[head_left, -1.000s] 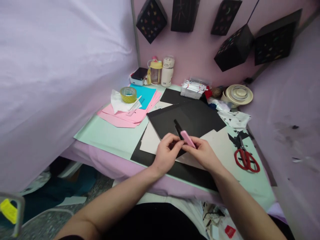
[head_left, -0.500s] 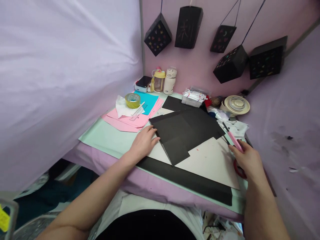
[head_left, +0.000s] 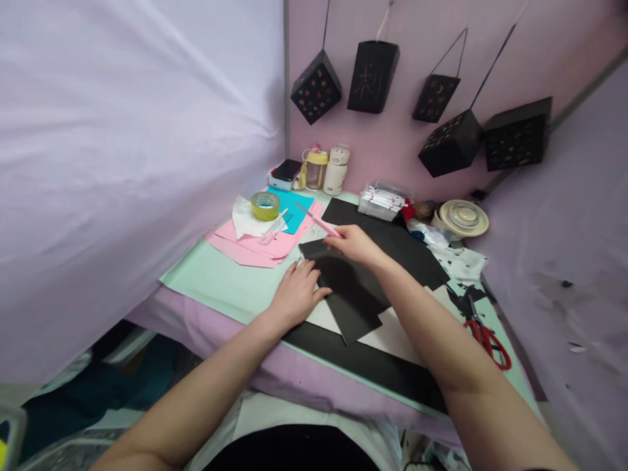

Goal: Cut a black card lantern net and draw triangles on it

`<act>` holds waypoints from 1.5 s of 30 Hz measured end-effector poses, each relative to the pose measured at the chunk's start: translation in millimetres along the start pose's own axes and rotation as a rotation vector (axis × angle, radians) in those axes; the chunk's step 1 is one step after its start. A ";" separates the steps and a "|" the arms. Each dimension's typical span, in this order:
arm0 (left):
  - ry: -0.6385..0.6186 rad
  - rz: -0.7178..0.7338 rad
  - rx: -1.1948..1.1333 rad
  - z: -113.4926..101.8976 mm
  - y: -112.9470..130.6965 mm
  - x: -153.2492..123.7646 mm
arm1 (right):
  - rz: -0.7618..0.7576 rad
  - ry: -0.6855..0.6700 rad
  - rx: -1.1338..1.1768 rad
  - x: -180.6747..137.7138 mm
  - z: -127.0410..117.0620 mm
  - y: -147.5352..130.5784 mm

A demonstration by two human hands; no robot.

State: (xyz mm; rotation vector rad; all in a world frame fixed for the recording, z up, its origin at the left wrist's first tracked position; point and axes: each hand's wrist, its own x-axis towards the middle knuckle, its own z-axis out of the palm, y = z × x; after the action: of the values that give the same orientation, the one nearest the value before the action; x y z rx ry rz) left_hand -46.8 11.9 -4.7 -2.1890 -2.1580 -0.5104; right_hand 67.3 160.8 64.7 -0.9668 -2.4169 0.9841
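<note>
My right hand (head_left: pixel 356 245) is closed round a pink craft knife (head_left: pixel 321 224), held above the upper left corner of a black card sheet (head_left: pixel 350 288). The knife's thin tip points up and to the left, toward the blue paper. Flat on the left edge of that sheet and the white paper (head_left: pixel 321 317) lies my left hand (head_left: pixel 297 294), fingers spread. More black card (head_left: pixel 417 245) lies beyond the sheet, partly hidden by my right arm. Along the table's front runs a black card strip (head_left: pixel 358 366).
Red-handled scissors (head_left: pixel 485 337) lie at the right among black scraps. Pink sheets (head_left: pixel 245 252), blue paper (head_left: pixel 297 203) and a tape roll (head_left: pixel 265 206) are at the left. Behind stand a cream bottle (head_left: pixel 336 171), a pen box (head_left: pixel 383 201) and a lidded bowl (head_left: pixel 462 219). Black boxes (head_left: pixel 373 78) hang above.
My right hand has carried the pink craft knife from the table's right side leftward over the black card. The red scissors now show. My left hand stays at the sheet's left edge.
</note>
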 end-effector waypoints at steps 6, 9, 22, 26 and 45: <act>0.037 -0.013 -0.002 3.7 -3.0 1.2 | 0.047 -0.044 -0.095 57.4 53.3 0.3; 0.060 0.005 0.005 8.2 -5.4 0.9 | 0.037 -0.072 -0.073 64.0 63.2 8.5; 0.094 0.004 -0.017 12.8 -7.1 -1.3 | -0.112 0.011 0.164 50.9 60.8 26.7; 0.064 -0.005 -0.032 9.5 -6.6 -1.6 | -0.163 0.003 0.210 37.9 57.6 29.0; 0.217 -0.013 -0.149 10.5 -7.9 -4.7 | -0.213 -0.102 0.195 11.9 53.5 33.8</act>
State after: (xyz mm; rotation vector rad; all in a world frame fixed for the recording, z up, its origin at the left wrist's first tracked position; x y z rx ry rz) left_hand -52.2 10.3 -17.5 -2.0755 -2.0828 -0.8909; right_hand 45.4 161.7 4.1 -0.5928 -2.3891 1.1866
